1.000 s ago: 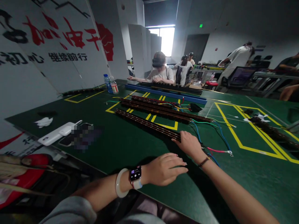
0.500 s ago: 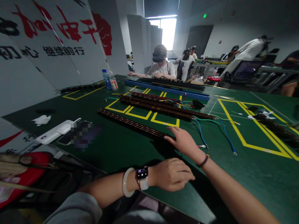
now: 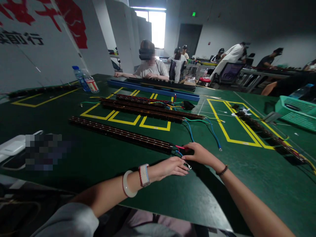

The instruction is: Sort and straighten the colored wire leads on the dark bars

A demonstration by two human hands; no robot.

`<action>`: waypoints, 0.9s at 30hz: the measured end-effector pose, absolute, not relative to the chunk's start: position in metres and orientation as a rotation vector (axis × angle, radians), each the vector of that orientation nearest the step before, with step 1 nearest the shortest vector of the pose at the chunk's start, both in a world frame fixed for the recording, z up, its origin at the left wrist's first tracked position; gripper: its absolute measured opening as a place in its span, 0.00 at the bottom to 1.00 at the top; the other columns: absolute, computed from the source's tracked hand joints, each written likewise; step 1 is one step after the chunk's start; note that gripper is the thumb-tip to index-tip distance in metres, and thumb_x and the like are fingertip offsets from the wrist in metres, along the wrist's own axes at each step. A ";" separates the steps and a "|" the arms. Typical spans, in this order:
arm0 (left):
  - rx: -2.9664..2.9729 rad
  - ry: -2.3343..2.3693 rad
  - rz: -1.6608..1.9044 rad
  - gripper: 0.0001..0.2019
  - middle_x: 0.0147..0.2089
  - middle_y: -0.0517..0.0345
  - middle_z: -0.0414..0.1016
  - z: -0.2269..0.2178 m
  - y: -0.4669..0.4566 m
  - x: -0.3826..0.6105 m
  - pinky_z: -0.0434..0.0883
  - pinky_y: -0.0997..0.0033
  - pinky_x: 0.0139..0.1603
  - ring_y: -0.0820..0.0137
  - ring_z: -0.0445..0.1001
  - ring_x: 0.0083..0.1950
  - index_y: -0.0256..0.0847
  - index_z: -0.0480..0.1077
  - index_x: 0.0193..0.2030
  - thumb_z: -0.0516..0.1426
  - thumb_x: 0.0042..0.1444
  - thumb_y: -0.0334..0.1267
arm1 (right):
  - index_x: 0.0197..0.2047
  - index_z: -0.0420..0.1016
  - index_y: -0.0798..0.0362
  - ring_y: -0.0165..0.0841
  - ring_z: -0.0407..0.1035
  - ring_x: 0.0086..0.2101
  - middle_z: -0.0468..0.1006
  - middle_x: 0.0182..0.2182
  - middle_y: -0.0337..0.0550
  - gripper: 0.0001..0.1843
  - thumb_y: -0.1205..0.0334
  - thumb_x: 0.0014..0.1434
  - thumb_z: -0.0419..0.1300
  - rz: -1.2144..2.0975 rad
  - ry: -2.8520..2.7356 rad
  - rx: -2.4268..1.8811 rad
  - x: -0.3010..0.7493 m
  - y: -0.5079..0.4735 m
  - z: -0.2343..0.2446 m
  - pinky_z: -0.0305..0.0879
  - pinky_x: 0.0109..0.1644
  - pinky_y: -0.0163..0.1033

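Observation:
My left hand (image 3: 174,166) lies palm down with its fingers stretched out, just in front of the right end of a long dark busbar-like strip (image 3: 123,135). Beneath and beside those fingers, a short blue wire (image 3: 179,153) and a ring terminal (image 3: 189,167) partly show. My right hand (image 3: 199,154) is beside them, thumb and forefinger apart, its fingertips at the end of a short red wire (image 3: 179,147) from the same strip. A firm grip on the wire does not show. The left thumb is hidden.
More dark strips (image 3: 145,110) with blue wires (image 3: 215,135) lie beyond, over yellow tape outlines. Bottles (image 3: 91,84) stand at the far left, a green basket (image 3: 296,113) at the right. Across the green table (image 3: 172,194) sits a person (image 3: 150,67) near blue rails (image 3: 153,90).
The view has swung to the right. My left hand has moved forward to the strip's wired end. My right hand has shifted from above the strip to its red wire, beside my left.

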State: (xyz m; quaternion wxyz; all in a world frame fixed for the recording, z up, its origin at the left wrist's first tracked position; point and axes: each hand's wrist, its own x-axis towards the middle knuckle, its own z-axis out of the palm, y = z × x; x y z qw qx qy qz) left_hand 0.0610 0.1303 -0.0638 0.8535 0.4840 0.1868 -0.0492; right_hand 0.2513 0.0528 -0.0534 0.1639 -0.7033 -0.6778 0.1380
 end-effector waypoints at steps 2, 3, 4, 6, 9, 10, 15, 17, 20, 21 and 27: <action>0.969 0.403 -0.081 0.17 0.45 0.40 0.74 -0.063 0.127 0.065 0.64 0.56 0.57 0.64 0.75 0.45 0.30 0.67 0.44 0.56 0.57 0.45 | 0.44 0.75 0.55 0.34 0.68 0.35 0.76 0.34 0.43 0.21 0.50 0.52 0.65 0.458 -1.889 -1.980 0.251 0.054 -0.056 0.62 0.39 0.37; 0.945 0.413 -0.071 0.18 0.45 0.39 0.74 -0.064 0.126 0.068 0.63 0.55 0.57 0.63 0.75 0.45 0.30 0.67 0.43 0.55 0.57 0.46 | 0.42 0.76 0.55 0.33 0.68 0.34 0.76 0.33 0.43 0.18 0.52 0.52 0.64 0.483 -1.865 -1.970 0.251 0.054 -0.056 0.62 0.38 0.36; 0.925 0.429 -0.058 0.18 0.44 0.39 0.74 -0.066 0.124 0.070 0.63 0.55 0.57 0.63 0.75 0.45 0.29 0.66 0.43 0.55 0.58 0.47 | 0.41 0.76 0.55 0.32 0.68 0.33 0.75 0.32 0.42 0.15 0.55 0.53 0.64 0.502 -1.837 -1.961 0.250 0.054 -0.058 0.61 0.37 0.35; 0.895 0.466 -0.015 0.18 0.42 0.41 0.74 -0.070 0.121 0.076 0.64 0.55 0.57 0.63 0.76 0.44 0.30 0.64 0.45 0.54 0.59 0.47 | 0.38 0.76 0.55 0.31 0.67 0.33 0.75 0.32 0.42 0.10 0.60 0.54 0.63 0.495 -1.776 -1.947 0.248 0.052 -0.061 0.61 0.36 0.34; 0.870 0.515 0.072 0.19 0.37 0.47 0.73 -0.075 0.118 0.083 0.66 0.54 0.55 0.63 0.77 0.42 0.33 0.60 0.47 0.55 0.59 0.47 | 0.37 0.76 0.54 0.31 0.67 0.33 0.75 0.31 0.42 0.07 0.62 0.56 0.61 0.342 -1.752 -1.916 0.243 0.046 -0.067 0.61 0.38 0.36; 0.863 0.525 0.093 0.20 0.36 0.48 0.73 -0.076 0.117 0.085 0.67 0.54 0.53 0.64 0.77 0.41 0.33 0.59 0.48 0.55 0.58 0.48 | 0.38 0.76 0.54 0.32 0.66 0.34 0.75 0.31 0.42 0.07 0.61 0.57 0.60 0.261 -1.771 -1.894 0.242 0.044 -0.069 0.60 0.39 0.37; 0.858 0.477 0.163 0.20 0.42 0.47 0.73 -0.078 0.114 0.093 0.66 0.56 0.54 0.67 0.76 0.43 0.36 0.59 0.51 0.53 0.60 0.49 | 0.39 0.77 0.53 0.34 0.63 0.35 0.75 0.32 0.45 0.10 0.64 0.62 0.54 -0.198 -1.859 -1.811 0.234 0.039 -0.077 0.58 0.39 0.40; 0.832 0.445 0.227 0.17 0.44 0.48 0.73 -0.079 0.113 0.097 0.66 0.58 0.55 0.68 0.74 0.46 0.36 0.61 0.48 0.54 0.60 0.48 | 0.38 0.77 0.53 0.34 0.62 0.34 0.74 0.32 0.46 0.12 0.67 0.62 0.51 -0.347 -1.898 -1.814 0.231 0.038 -0.079 0.58 0.39 0.41; 0.761 0.413 0.286 0.14 0.43 0.50 0.72 -0.082 0.114 0.101 0.65 0.62 0.56 0.69 0.72 0.49 0.35 0.63 0.40 0.57 0.58 0.45 | 0.36 0.76 0.54 0.35 0.62 0.35 0.74 0.33 0.47 0.13 0.68 0.63 0.49 -0.507 -2.009 -1.802 0.227 0.037 -0.082 0.58 0.42 0.43; 0.734 0.407 0.296 0.13 0.43 0.51 0.72 -0.083 0.114 0.101 0.65 0.63 0.56 0.69 0.72 0.49 0.35 0.62 0.38 0.57 0.58 0.44 | 0.36 0.75 0.55 0.35 0.62 0.36 0.74 0.33 0.47 0.13 0.69 0.64 0.49 -0.541 -2.049 -1.795 0.226 0.036 -0.083 0.58 0.43 0.43; 0.615 0.377 0.255 0.09 0.41 0.52 0.72 -0.086 0.120 0.094 0.66 0.60 0.56 0.70 0.73 0.46 0.36 0.62 0.38 0.54 0.61 0.41 | 0.43 0.74 0.58 0.38 0.63 0.40 0.74 0.39 0.50 0.12 0.70 0.64 0.50 -0.451 -2.142 -1.810 0.217 0.038 -0.081 0.60 0.49 0.45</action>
